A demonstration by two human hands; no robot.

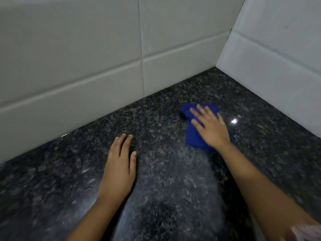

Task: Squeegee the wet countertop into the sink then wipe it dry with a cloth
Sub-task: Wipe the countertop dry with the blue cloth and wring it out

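Note:
A dark speckled granite countertop fills the lower half of the head view. A folded blue cloth lies on it toward the back right corner. My right hand presses flat on top of the cloth, fingers spread and pointing to the back left. My left hand rests palm down on the bare stone to the left of the cloth, holding nothing. No squeegee and no sink are in view.
Pale tiled walls run along the back and the right side, meeting in a corner at the upper right. A bright light reflection shines on the stone just right of the cloth.

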